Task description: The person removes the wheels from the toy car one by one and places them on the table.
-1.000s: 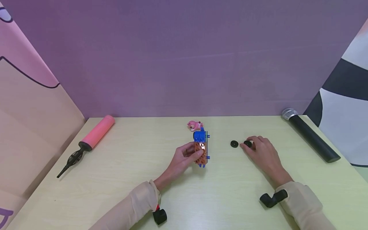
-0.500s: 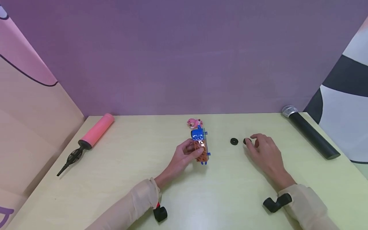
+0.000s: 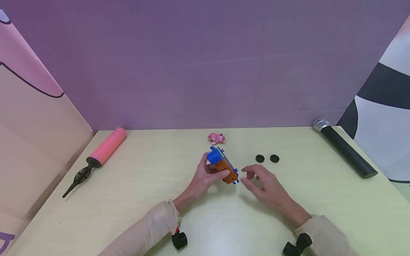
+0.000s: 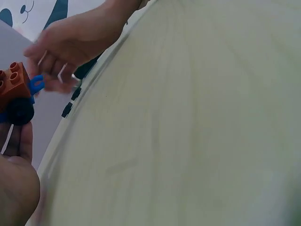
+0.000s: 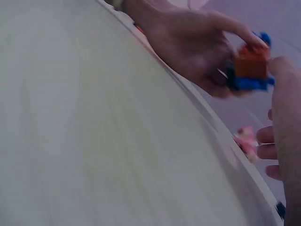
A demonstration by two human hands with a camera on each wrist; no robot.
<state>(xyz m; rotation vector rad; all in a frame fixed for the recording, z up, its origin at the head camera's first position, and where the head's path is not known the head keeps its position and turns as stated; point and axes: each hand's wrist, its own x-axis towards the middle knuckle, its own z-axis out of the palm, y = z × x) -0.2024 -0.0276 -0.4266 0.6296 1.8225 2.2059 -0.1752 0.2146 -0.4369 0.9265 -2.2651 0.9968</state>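
Observation:
My left hand grips a toy block car, orange with a blue front, thumb across its studded side. Small blue pegs stick out along its right side and lower end, and the left wrist view shows a black wheel on it. Just right of the car is my right hand, fingers loosely bent and nothing between them, fingertips close to the lower end. Two loose black wheels lie side by side on the table, beyond the right hand.
A small pink bear figure lies behind the car near the table's back edge. Far left is a pink balloon pump with a black nozzle; far right, a black microphone. A purple panel rises behind the table.
My right hand has let go of a black wheel, leaving it on the table, and moved left to the car. The left hand has turned the car so its lower end points right.

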